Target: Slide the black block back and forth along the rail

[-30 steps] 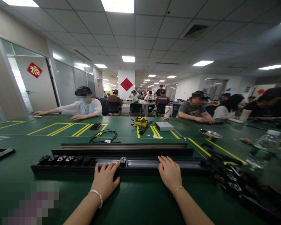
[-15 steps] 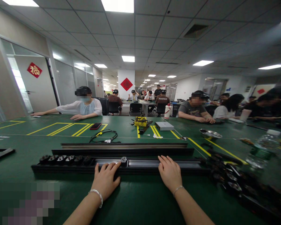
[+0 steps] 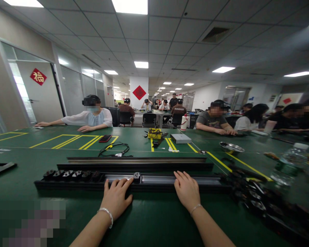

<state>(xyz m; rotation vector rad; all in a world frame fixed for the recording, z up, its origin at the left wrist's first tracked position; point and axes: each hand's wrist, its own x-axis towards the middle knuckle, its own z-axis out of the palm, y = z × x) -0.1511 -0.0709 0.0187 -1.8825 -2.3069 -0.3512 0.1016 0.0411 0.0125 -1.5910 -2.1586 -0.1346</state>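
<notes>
The small block had barely shifted, if at all, on the long black rail atop the bench, so the work seemed paused. The left hand, fingers apart, had a fingertip at the block's edge; the right hand lay outstretched on the rail, clamped on nothing. The block looked pale grey above, dark below.

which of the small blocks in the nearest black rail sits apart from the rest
The lone grey-topped block, just right of the left hand; the other blocks bunch at the left end of the rail.
</notes>
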